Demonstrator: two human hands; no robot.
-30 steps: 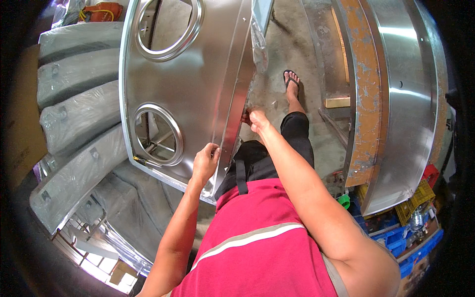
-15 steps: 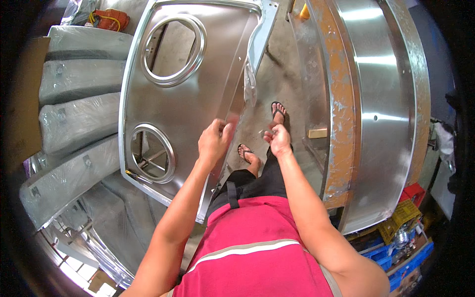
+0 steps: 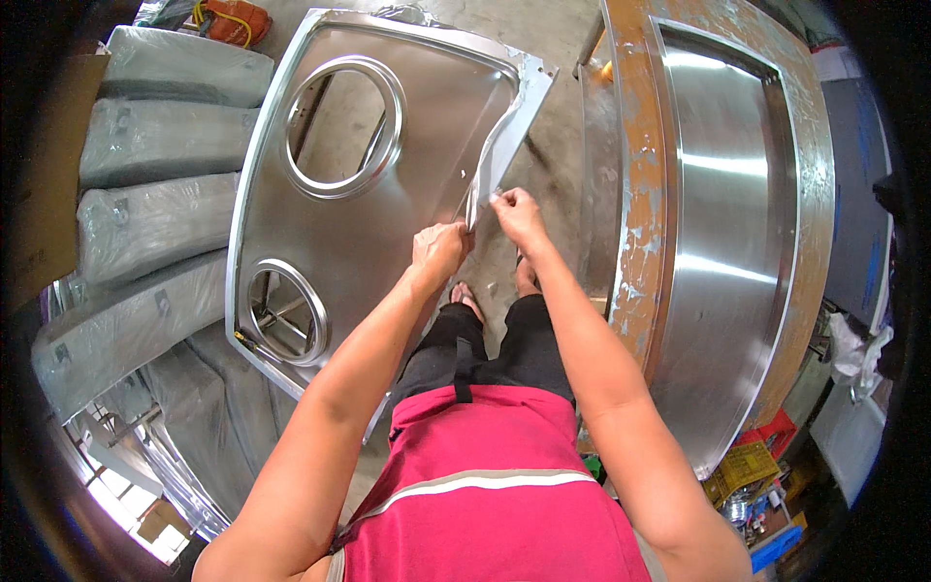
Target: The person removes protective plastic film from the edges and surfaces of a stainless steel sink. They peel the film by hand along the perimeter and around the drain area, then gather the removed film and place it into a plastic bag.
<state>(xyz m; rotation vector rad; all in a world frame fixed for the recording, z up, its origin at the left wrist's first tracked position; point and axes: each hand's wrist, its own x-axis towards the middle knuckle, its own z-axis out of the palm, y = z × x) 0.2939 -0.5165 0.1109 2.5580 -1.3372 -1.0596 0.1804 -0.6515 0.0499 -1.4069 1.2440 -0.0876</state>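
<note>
And both hands have moved up along the edge! The right hand [image 3: 521, 217], out over the floor half a second ago, is now in beside the metal panel [image 3: 369, 254], and the panel's far end has come fully into view. The panel lies flat in front of the person, toward the left, with a loose film strip [image 3: 485, 175] crumpled along its right edge.

The left hand [image 3: 441, 248] is curled tight at that edge; the strip runs down to it, so it seems to have hold of it. The right's thumb and fingertips sit almost together just beside the strip; whether any film is between them, I cannot tell.

Handling? I'd call the film feather-light, limp and easily torn: best bunched close to where it clings. The panel looks stiff, smooth, slippery and awkward for its breadth, easily scratched; take it by opposite rims, minding sharp edges.

Now the count: one panel, two round collars [image 3: 393, 126] around its openings. Moving out left, four wrapped long pieces [image 3: 165, 147] in a row, more wrapped stuff below them, and one orange-red bundle [image 3: 233, 21] above. Over right, one metal trough [image 3: 722, 223] in a brown frame [image 3: 640, 194]; below it three crates, one red [image 3: 776, 434], one yellow [image 3: 739, 470], one blue [image 3: 776, 551].
</note>
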